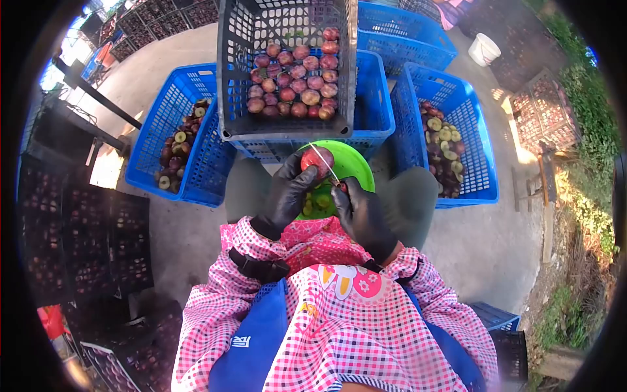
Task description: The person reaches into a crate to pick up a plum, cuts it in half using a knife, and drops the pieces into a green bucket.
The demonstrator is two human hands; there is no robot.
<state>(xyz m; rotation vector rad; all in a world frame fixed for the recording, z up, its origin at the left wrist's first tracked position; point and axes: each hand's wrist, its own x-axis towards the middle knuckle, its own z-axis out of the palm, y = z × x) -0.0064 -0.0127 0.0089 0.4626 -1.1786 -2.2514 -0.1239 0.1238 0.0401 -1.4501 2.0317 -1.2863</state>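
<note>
My left hand [291, 191], in a black glove, is closed around a red plum [315, 164] above the lap. My right hand [360, 215], gloved the same way, grips a small knife [336, 178] by its handle. The knife's thin blade slants up and lies across the plum's face; how deep it sits cannot be seen. Below both hands is a bright green basin [363, 164] between my knees, with yellowish-green pieces in it. Just beyond the basin, a black plastic crate [287, 129] holds many whole plums and rests tilted on a blue crate [375, 134].
A blue crate [208, 160] on the left and another blue crate [480, 186] on the right hold cut plums. Behind stands a further blue crate [405, 29]. A white bucket [484, 49] is at the back right. Stacked dark crates [85, 228] line the left side.
</note>
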